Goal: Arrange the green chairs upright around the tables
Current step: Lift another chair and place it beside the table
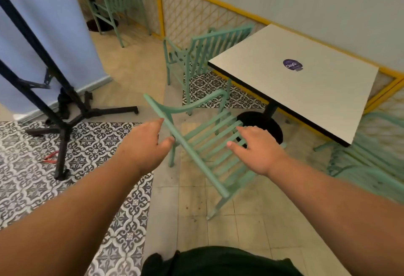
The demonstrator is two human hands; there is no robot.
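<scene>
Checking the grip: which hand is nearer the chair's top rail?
Left hand: its thumb touches the green chair's top rail. Right hand rests farther along the back slats.

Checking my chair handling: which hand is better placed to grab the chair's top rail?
Probably the left hand: its fingers and thumb already bracket the near chair's top rail. The right hand lies open over the back slats.

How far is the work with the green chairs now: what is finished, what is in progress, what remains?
Looks done: one green chair stands upright at the white table; another stands farther back. In progress: the left hand and right hand are open at a tilted chair, not clearly gripping it. Left: stand this chair upright at the table; the blurred chair at right is unclear.
</scene>
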